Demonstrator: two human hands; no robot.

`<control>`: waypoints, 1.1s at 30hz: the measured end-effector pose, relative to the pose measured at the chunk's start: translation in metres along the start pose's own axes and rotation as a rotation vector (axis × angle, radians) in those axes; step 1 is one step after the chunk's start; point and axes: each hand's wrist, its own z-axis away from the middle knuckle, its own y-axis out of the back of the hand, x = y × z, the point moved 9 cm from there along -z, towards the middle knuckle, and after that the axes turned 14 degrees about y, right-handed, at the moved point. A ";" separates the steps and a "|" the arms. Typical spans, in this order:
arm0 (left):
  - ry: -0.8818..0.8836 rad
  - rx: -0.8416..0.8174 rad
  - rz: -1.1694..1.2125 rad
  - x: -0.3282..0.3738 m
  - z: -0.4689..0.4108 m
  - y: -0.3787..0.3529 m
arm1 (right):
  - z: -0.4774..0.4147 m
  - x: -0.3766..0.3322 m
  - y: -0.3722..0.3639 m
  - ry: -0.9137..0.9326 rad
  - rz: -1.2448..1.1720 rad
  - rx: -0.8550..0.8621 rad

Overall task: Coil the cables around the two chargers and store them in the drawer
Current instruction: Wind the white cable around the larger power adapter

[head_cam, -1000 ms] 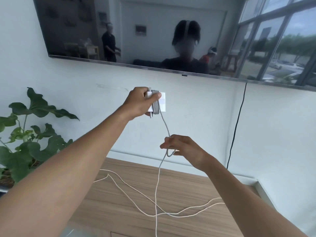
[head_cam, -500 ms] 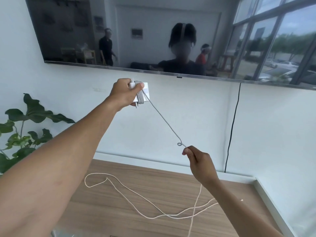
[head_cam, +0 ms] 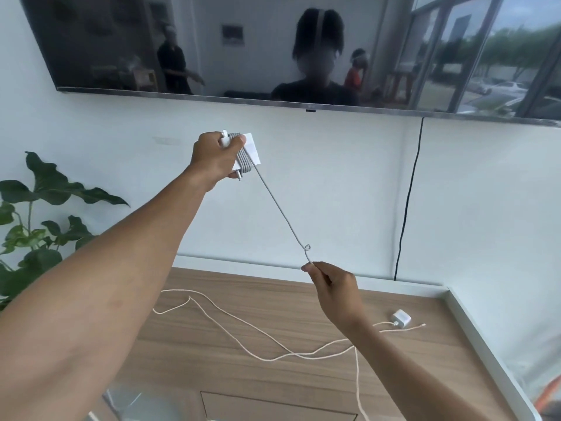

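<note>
My left hand (head_cam: 214,156) holds a white charger brick (head_cam: 250,148) up in front of the wall, with several turns of grey cable wound around it. The grey cable (head_cam: 277,205) runs taut from the brick down to my right hand (head_cam: 332,288), which pinches it just below a small kink. A second, smaller white charger (head_cam: 401,318) lies on the wooden cabinet top (head_cam: 273,378) at the right. Its pale cable (head_cam: 243,322) sprawls loosely across the wood. A drawer front (head_cam: 273,405) shows at the bottom edge.
A wall-mounted TV (head_cam: 273,50) hangs above my hands. A black cord (head_cam: 408,202) drops from it down the wall. A leafy plant (head_cam: 39,220) stands at the left. A white raised ledge (head_cam: 485,344) borders the cabinet top on the right.
My right hand moved right and down, pulling the grey cable from a slack loop into a taut line. The view has shifted, and the small charger now shows at the right.
</note>
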 end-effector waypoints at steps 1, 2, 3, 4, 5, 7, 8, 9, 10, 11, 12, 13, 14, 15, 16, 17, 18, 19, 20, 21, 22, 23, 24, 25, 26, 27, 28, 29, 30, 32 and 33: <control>0.006 -0.006 0.026 0.001 0.000 0.000 | 0.000 0.001 -0.002 -0.097 -0.097 -0.005; 0.011 -0.017 0.047 0.001 0.000 0.000 | -0.001 0.001 -0.004 -0.184 -0.211 -0.007; 0.012 -0.032 0.059 0.002 0.001 -0.001 | -0.003 -0.001 -0.008 -0.254 -0.346 -0.009; 0.012 -0.050 0.067 0.003 0.003 -0.002 | -0.007 -0.004 -0.012 -0.305 -0.472 -0.018; 0.013 -0.068 0.073 0.003 0.006 -0.005 | -0.011 -0.007 -0.016 -0.339 -0.577 -0.037; 0.015 -0.107 0.090 0.004 0.012 -0.013 | -0.017 -0.015 -0.024 -0.379 -0.734 -0.109; 0.013 -0.125 0.099 0.006 0.016 -0.017 | -0.018 -0.019 -0.028 -0.393 -0.803 -0.150; 0.010 -0.140 0.107 0.008 0.019 -0.020 | -0.018 -0.023 -0.032 -0.412 -0.885 -0.182; 0.006 -0.154 0.116 0.011 0.022 -0.023 | -0.018 -0.024 -0.036 -0.437 -0.977 -0.201; 0.003 -0.166 0.126 0.015 0.024 -0.024 | -0.017 -0.025 -0.039 -0.470 -1.067 -0.204; -0.001 -0.176 0.136 0.019 0.026 -0.025 | -0.016 -0.023 -0.041 -0.501 -1.125 -0.195; -0.004 -0.184 0.147 0.023 0.027 -0.025 | -0.014 -0.019 -0.041 -0.526 -1.132 -0.179; -0.008 -0.191 0.155 0.027 0.029 -0.024 | -0.012 -0.011 -0.040 -0.545 -1.091 -0.157; -0.015 -0.199 0.156 0.030 0.030 -0.024 | -0.010 -0.003 -0.037 -0.562 -1.029 -0.129; -0.027 -0.211 0.144 0.033 0.032 -0.024 | -0.009 0.005 -0.033 -0.575 -0.975 -0.087; -0.041 -0.230 0.121 0.036 0.034 -0.025 | -0.009 0.013 -0.028 -0.585 -0.945 -0.034; -0.056 -0.251 0.097 0.037 0.037 -0.027 | -0.009 0.019 -0.021 -0.585 -0.931 0.020; -0.066 -0.268 0.079 0.038 0.039 -0.029 | -0.010 0.023 -0.014 -0.581 -0.925 0.069; -0.073 -0.276 0.069 0.037 0.041 -0.029 | -0.011 0.027 -0.006 -0.574 -0.915 0.115; -0.077 -0.272 0.061 0.036 0.042 -0.029 | -0.012 0.031 0.002 -0.567 -0.904 0.157; -0.076 -0.258 0.056 0.034 0.041 -0.027 | -0.014 0.035 0.011 -0.557 -0.894 0.196; -0.071 -0.234 0.052 0.031 0.040 -0.023 | -0.016 0.038 0.020 -0.540 -0.890 0.226; -0.063 -0.203 0.047 0.026 0.038 -0.019 | -0.018 0.039 0.029 -0.515 -0.890 0.244; -0.049 -0.171 0.038 0.019 0.035 -0.014 | -0.022 0.039 0.037 -0.486 -0.893 0.249; -0.030 -0.142 0.028 0.011 0.031 -0.008 | -0.025 0.036 0.045 -0.457 -0.893 0.237; -0.008 -0.122 0.023 0.003 0.028 -0.004 | -0.029 0.031 0.051 -0.428 -0.891 0.212; 0.016 -0.108 0.026 -0.007 0.024 -0.001 | -0.033 0.026 0.056 -0.395 -0.886 0.180; 0.035 -0.098 0.036 -0.015 0.021 0.001 | -0.037 0.020 0.061 -0.360 -0.876 0.152; 0.051 -0.089 0.051 -0.022 0.018 0.001 | -0.041 0.015 0.065 -0.325 -0.858 0.141; 0.075 -0.068 0.085 -0.032 0.014 0.002 | -0.048 0.008 0.074 -0.273 -0.811 0.150; 0.086 -0.055 0.095 -0.036 0.013 0.003 | -0.049 0.005 0.078 -0.255 -0.796 0.157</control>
